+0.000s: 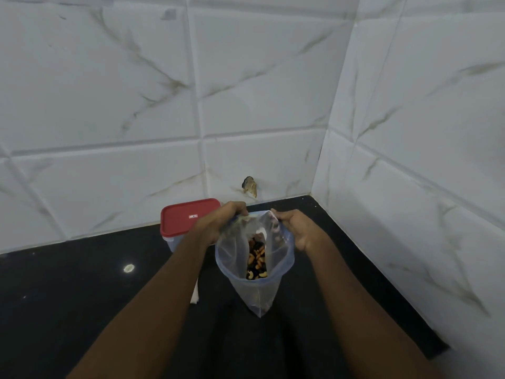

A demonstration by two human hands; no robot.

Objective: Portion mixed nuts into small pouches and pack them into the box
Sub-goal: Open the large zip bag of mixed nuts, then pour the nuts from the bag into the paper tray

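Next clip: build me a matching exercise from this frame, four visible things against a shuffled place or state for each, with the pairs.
1 clear plastic bag
2 red-lidded plastic container
3 mixed nuts
4 black countertop

A lid on, near the tiled wall
B inside the bag
C under the container
D rim pinched by left hand and right hand

Pairs: 1-D, 2-A, 3-B, 4-C

A home kitchen corner, by the look of it; a polished black stone bench (82, 283) meets white marble-veined wall tiles (259, 77) at the far and right sides; a red-lidded plastic food container (185, 218) stands against the far wall.
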